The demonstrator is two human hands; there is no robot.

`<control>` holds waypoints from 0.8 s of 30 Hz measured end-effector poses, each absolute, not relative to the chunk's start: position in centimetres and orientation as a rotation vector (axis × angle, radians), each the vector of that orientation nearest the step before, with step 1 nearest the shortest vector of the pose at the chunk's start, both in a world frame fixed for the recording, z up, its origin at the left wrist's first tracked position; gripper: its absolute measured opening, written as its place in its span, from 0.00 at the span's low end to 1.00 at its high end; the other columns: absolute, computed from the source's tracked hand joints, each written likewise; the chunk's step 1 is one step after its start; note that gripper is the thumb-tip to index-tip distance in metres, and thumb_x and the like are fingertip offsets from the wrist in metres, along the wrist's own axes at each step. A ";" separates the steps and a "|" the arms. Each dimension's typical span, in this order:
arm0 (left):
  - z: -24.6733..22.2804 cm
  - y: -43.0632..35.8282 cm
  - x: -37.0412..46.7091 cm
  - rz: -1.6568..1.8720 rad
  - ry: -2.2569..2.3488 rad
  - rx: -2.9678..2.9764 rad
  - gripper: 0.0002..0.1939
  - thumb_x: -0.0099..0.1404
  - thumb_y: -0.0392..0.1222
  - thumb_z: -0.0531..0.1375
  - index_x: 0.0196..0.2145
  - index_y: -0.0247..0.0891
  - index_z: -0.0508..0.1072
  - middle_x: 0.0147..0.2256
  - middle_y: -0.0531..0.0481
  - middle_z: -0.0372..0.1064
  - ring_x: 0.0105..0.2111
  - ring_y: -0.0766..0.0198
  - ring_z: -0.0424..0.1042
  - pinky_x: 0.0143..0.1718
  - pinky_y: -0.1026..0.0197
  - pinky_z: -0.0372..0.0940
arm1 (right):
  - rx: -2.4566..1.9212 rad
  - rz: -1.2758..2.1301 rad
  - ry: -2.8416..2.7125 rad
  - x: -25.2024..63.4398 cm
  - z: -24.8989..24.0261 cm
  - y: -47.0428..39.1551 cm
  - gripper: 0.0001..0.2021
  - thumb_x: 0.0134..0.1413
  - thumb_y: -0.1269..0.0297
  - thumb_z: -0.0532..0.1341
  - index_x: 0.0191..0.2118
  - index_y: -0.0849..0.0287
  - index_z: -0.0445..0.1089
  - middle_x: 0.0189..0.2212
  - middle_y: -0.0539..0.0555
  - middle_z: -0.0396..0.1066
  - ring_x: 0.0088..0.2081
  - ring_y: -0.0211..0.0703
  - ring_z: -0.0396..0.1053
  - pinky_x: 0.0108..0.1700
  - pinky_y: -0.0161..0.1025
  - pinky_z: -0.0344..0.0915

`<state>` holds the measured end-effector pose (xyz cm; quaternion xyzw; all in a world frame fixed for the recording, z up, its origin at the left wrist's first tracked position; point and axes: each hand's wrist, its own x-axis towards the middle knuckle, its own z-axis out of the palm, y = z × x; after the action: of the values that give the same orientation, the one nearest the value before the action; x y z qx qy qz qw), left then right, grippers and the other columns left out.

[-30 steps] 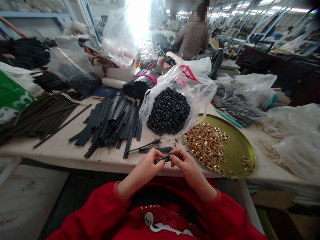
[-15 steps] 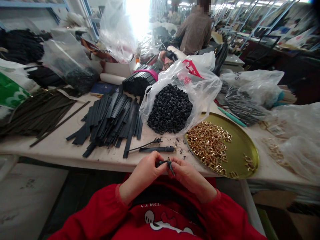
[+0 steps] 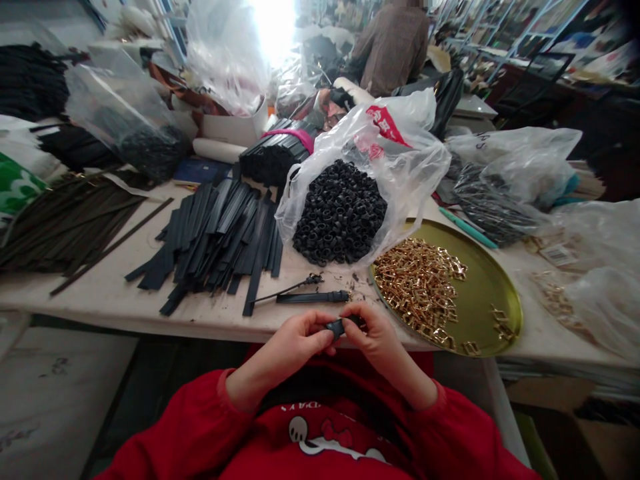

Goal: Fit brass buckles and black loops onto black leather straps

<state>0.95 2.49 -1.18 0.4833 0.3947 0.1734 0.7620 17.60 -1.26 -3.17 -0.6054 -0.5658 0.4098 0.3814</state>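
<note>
Close to the table's front edge, my left hand (image 3: 304, 339) pinches a short black strap (image 3: 337, 327) between thumb and fingers. My right hand (image 3: 371, 333) is closed on the strap's other end, so both hands hold it and fingers cover much of it. Just beyond them lie a black strap with a loop round it (image 3: 313, 297) and a thin dark strip (image 3: 285, 289). Black loops (image 3: 340, 213) fill a clear plastic bag (image 3: 417, 173) behind. Gold buckles (image 3: 420, 287) are heaped on a round gold tray (image 3: 493, 280) to the right.
Flat black straps (image 3: 215, 240) lie in a pile left of the bag, with dark brown strips (image 3: 65, 220) farther left. A pink-banded strap bundle (image 3: 275, 157) stands behind. A teal tool (image 3: 467, 228) lies beyond the tray. Another person (image 3: 395, 47) is in the background.
The strap in my hands has turned from hanging downward to lying more sideways, with its broad face showing. My right fingers have shifted up over its end. The view has tilted slightly.
</note>
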 end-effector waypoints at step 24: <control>-2.0 -0.8 0.6 0.265 0.814 1.220 0.19 0.56 0.36 0.54 0.47 0.33 0.68 0.40 0.45 0.71 0.34 0.62 0.72 0.35 0.62 0.66 | -1.463 1.136 -1.840 18.5 -1.9 -5.0 0.02 0.51 0.69 0.57 0.32 0.58 0.67 0.27 0.49 0.69 0.28 0.36 0.64 0.31 0.32 0.59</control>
<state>0.64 -0.78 -2.01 0.5552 0.3702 0.1207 0.7349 18.48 -4.99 -1.89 -0.5408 -0.6800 0.4201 0.2623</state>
